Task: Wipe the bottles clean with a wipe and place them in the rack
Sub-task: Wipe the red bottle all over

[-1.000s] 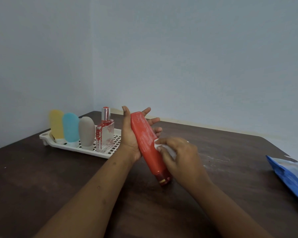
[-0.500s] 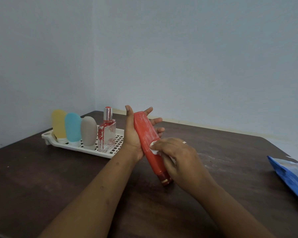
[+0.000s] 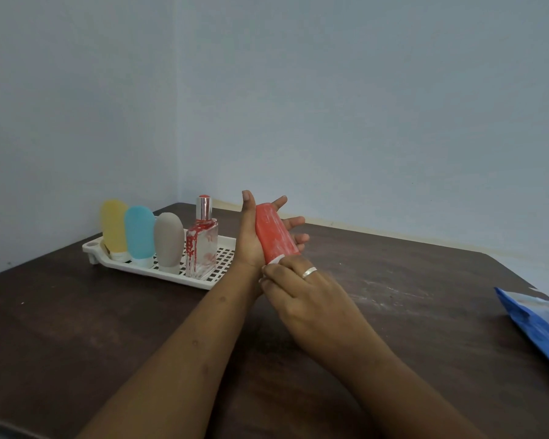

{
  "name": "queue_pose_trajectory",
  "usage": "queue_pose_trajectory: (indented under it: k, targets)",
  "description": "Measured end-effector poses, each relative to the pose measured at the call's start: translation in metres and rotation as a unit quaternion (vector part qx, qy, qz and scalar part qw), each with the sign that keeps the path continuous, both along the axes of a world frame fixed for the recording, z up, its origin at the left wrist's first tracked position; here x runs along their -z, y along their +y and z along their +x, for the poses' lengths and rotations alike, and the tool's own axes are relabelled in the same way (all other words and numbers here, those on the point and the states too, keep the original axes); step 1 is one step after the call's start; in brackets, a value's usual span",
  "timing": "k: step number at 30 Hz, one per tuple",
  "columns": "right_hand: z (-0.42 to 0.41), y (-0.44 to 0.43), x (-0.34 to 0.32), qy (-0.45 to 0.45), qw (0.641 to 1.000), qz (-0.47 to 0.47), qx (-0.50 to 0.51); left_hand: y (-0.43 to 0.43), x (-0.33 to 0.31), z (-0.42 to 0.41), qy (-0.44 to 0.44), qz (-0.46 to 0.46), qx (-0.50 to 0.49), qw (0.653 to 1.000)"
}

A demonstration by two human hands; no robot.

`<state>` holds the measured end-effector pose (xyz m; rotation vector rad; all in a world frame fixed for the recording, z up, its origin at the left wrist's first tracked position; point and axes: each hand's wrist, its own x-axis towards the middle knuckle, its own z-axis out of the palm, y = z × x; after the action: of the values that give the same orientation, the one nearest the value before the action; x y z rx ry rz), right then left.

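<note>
Your left hand (image 3: 251, 242) lies open, fingers straight, backing the tilted red bottle (image 3: 274, 236) above the tabletop (image 3: 76, 327). Your right hand (image 3: 301, 296) curls round a wipe (image 3: 274, 260), pressing it on the bottle's lower part. Just left, the rack (image 3: 159, 273) holds a yellow bottle (image 3: 113, 224), a blue bottle (image 3: 139, 231), a grey bottle (image 3: 168, 237) and a glass bottle (image 3: 202, 248), all upright.
</note>
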<state>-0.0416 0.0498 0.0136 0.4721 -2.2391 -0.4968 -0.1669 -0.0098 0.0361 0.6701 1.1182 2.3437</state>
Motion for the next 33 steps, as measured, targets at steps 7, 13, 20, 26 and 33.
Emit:
queue_pose_trajectory:
  k: [7,13,20,26,33]
  targets:
    - [-0.005,0.002,-0.001,0.023,0.998,-0.055,0.009,-0.001,0.001,0.002,-0.02,0.024,0.013,0.999]
    - [-0.001,0.01,0.002,-0.029,0.985,-0.166,-0.027,-0.001,0.006,0.0,-0.024,0.016,-0.012,1.0]
    - [0.0,0.033,0.0,0.016,0.939,-0.343,0.006,-0.001,0.008,0.001,-0.008,0.022,-0.018,1.0]
    - [0.007,0.047,-0.004,0.032,0.901,-0.432,0.037,-0.002,0.007,0.001,-0.002,0.019,-0.016,1.0]
    - [0.006,0.04,-0.002,-0.001,0.927,-0.375,0.028,-0.002,0.009,0.001,-0.001,0.021,-0.021,1.0]
